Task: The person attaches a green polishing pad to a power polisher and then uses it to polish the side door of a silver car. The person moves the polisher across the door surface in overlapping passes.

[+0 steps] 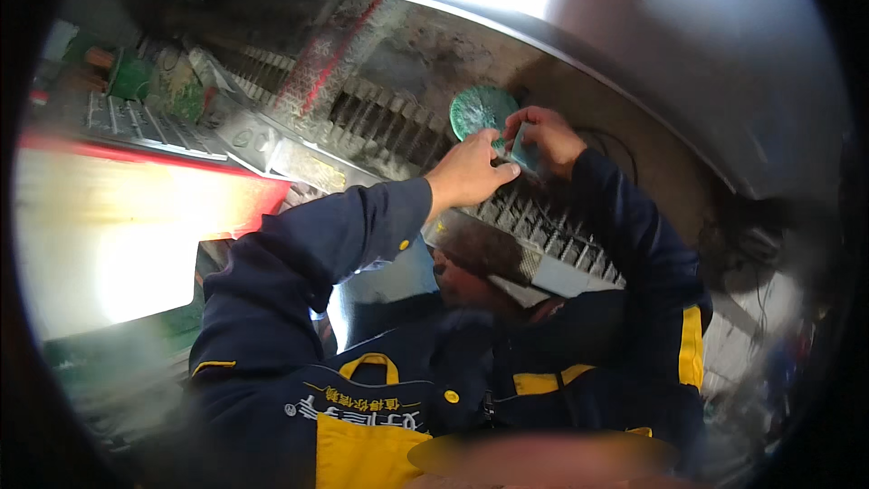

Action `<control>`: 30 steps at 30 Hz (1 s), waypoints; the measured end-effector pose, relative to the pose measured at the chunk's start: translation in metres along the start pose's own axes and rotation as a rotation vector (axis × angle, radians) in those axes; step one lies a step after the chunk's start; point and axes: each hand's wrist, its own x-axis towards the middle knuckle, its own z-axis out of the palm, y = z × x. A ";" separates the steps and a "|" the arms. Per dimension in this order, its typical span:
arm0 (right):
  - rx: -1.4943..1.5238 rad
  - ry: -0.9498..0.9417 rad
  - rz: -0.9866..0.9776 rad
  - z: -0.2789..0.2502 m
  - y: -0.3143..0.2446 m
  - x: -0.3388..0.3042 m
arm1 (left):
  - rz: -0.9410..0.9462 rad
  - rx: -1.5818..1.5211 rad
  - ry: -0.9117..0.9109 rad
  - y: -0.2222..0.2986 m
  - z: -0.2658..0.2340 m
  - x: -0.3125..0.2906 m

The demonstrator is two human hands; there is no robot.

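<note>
Pinches block [522, 150], likely light, stiff, best held by edges, in curled right hand [552, 139]; half-spreads left hand [467, 174], with unclear hold

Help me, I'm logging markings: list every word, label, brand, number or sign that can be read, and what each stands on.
Navy jacket, chest: large white lettering and a small circled mark, upside down; not copied here.
Same chest: smaller yellow lettering, likewise not copied.
Grey metal piece at left: dark marks, too blurred to read.
Green disc: none I can make out.
Grey-blue block in the right hand: none I can make out.
</note>
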 end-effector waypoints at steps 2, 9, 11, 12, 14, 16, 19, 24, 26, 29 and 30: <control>0.085 0.086 0.021 0.035 -0.021 -0.004 | 0.011 -0.116 0.033 0.001 -0.005 0.002; 0.256 0.166 0.086 0.080 -0.052 -0.014 | -0.055 -0.173 0.115 0.006 -0.011 -0.006; 0.272 0.166 0.067 0.084 -0.054 -0.016 | -0.036 -0.187 0.147 0.004 -0.010 -0.005; 0.247 0.185 0.073 0.085 -0.054 -0.016 | -0.046 -0.153 0.143 0.002 -0.010 -0.005; 0.213 0.190 0.052 0.086 -0.052 -0.017 | -0.007 -0.127 0.166 -0.001 -0.008 -0.003; 0.211 0.157 0.078 0.085 -0.050 -0.017 | 0.065 -0.042 0.151 -0.003 -0.007 -0.002; 0.209 0.129 0.073 0.084 -0.048 -0.015 | 0.057 -0.029 0.156 -0.002 -0.006 -0.003; 0.195 0.155 0.079 0.084 -0.053 -0.017 | 0.041 -0.090 0.171 0.004 -0.009 -0.004; 0.152 0.147 0.077 0.084 -0.057 -0.018 | 0.070 -0.098 0.202 0.002 -0.008 -0.003; 0.137 0.155 0.065 0.082 -0.057 -0.018 | 0.085 -0.126 0.237 -0.002 -0.005 0.001; 0.144 0.131 0.047 0.080 -0.057 -0.017 | 0.087 -0.169 0.243 -0.004 -0.004 0.003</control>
